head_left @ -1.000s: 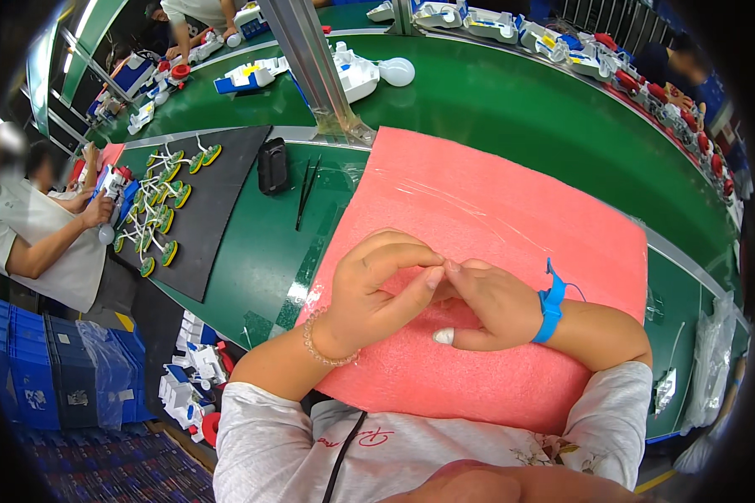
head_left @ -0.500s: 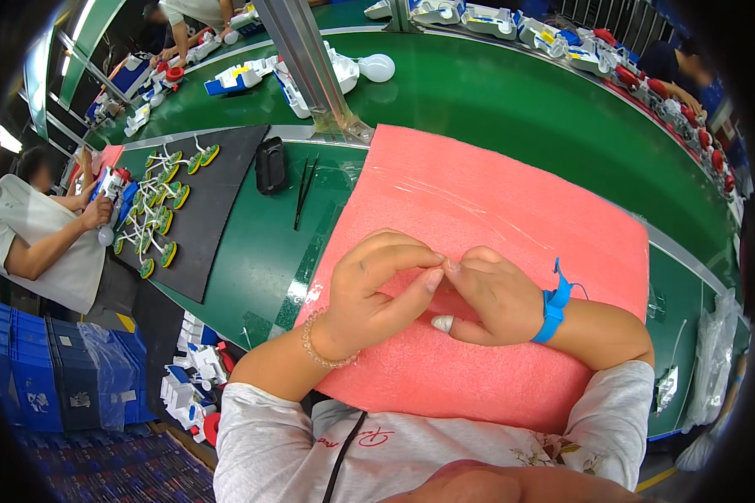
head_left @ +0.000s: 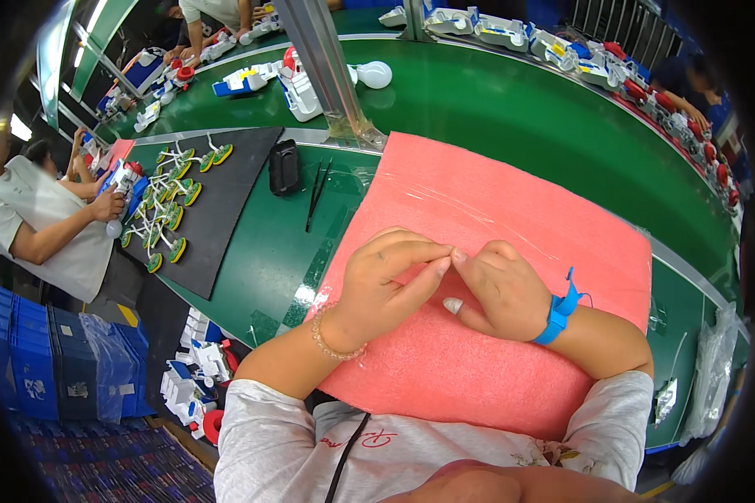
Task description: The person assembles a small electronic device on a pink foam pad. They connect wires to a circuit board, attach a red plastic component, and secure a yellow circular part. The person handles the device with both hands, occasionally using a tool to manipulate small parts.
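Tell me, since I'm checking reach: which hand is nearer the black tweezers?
Left. The left hand rests on the pink foam mat just right of the black tweezers; the right hand lies farther right.

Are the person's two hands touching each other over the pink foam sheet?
Touching. The head view shows the left hand and right hand meeting at the fingertips, no gap between them, above the pink foam sheet.

We see our left hand (head_left: 382, 289) and right hand (head_left: 503, 289) touching fingertips over the pink foam mat (head_left: 495, 210), lying at six o'clock.
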A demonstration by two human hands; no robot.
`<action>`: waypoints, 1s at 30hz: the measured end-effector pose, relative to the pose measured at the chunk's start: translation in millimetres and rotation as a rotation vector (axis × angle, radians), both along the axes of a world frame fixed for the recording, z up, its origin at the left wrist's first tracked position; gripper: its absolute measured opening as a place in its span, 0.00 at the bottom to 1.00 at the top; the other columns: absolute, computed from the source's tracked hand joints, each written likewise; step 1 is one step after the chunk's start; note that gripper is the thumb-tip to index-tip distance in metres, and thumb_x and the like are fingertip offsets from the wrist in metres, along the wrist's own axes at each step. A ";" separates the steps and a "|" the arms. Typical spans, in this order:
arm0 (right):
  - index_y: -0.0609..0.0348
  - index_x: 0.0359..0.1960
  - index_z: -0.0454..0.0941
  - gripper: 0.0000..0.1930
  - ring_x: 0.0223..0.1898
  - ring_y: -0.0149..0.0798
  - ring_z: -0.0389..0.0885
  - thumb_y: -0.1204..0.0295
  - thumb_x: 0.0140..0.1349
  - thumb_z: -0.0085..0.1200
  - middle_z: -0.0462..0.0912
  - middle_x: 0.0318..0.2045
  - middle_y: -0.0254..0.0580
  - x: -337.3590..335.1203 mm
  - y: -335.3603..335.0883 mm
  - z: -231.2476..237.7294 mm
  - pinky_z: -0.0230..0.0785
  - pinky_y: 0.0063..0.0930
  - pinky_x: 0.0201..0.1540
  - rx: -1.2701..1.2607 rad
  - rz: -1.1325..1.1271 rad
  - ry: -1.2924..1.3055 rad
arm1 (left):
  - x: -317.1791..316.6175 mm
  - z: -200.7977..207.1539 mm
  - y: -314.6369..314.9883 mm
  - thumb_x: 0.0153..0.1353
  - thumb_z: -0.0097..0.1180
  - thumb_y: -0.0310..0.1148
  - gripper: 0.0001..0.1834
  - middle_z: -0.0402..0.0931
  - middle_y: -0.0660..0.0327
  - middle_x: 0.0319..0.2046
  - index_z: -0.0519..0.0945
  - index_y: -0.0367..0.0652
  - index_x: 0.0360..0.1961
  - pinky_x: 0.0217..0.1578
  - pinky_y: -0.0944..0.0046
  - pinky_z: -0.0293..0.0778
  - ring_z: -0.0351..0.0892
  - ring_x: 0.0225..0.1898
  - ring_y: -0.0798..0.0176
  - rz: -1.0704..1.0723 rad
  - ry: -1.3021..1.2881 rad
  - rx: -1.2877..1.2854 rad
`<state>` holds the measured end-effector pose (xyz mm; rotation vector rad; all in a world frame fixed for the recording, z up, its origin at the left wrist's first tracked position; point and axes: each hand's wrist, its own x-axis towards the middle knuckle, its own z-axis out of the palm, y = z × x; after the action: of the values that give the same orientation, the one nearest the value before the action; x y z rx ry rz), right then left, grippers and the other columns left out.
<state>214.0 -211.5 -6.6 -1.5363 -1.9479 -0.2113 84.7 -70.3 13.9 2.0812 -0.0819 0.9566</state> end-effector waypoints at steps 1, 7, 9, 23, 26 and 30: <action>0.65 0.56 0.59 0.32 0.27 0.40 0.72 0.70 0.48 0.56 0.73 0.26 0.40 0.4 0.5 -0.2 0.61 0.33 0.38 0.002 -0.018 -0.018 | 0.8 -1.5 1.0 0.47 0.57 0.23 0.06 0.76 0.57 0.24 0.78 0.38 0.29 0.29 0.64 0.69 0.75 0.26 0.59 0.012 0.009 -0.001; 0.64 0.56 0.61 0.31 0.26 0.38 0.72 0.71 0.48 0.56 0.73 0.24 0.39 1.5 1.6 2.0 0.61 0.33 0.39 -0.060 -0.086 -0.072 | 2.1 -6.8 7.2 0.48 0.57 0.25 0.04 0.76 0.58 0.23 0.78 0.39 0.27 0.27 0.64 0.69 0.74 0.26 0.59 0.047 0.080 -0.015; 0.64 0.56 0.61 0.31 0.26 0.39 0.72 0.71 0.48 0.56 0.73 0.24 0.39 1.2 1.9 1.9 0.61 0.33 0.39 -0.066 -0.084 -0.073 | 2.3 -6.9 8.2 0.47 0.57 0.25 0.04 0.75 0.59 0.23 0.78 0.39 0.27 0.27 0.64 0.69 0.74 0.26 0.59 0.041 0.087 -0.017; 0.65 0.58 0.55 0.37 0.26 0.43 0.72 0.69 0.47 0.59 0.73 0.23 0.42 -3.0 2.7 -3.7 0.62 0.36 0.39 -0.125 0.001 0.044 | 0.9 -7.8 11.5 0.46 0.55 0.24 0.03 0.73 0.59 0.22 0.73 0.38 0.22 0.28 0.66 0.67 0.72 0.26 0.62 -0.019 0.135 -0.062; 0.65 0.59 0.54 0.37 0.27 0.44 0.73 0.70 0.47 0.59 0.74 0.24 0.43 -3.4 4.4 -4.6 0.63 0.36 0.39 -0.087 0.066 0.114 | 0.3 -8.0 12.6 0.45 0.55 0.23 0.03 0.73 0.59 0.22 0.73 0.38 0.22 0.28 0.66 0.68 0.72 0.25 0.61 -0.013 0.145 -0.044; 0.62 0.57 0.56 0.35 0.29 0.45 0.74 0.70 0.47 0.60 0.76 0.26 0.43 0.0 3.4 -3.8 0.63 0.36 0.38 -0.106 0.168 0.084 | 0.8 -10.8 16.7 0.44 0.55 0.25 0.03 0.73 0.58 0.23 0.73 0.39 0.22 0.28 0.63 0.69 0.73 0.26 0.58 0.004 0.094 0.019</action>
<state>214.0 -208.1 -10.4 -1.4139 -2.0368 0.0283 85.5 -53.7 3.1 2.1415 -0.0379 0.8618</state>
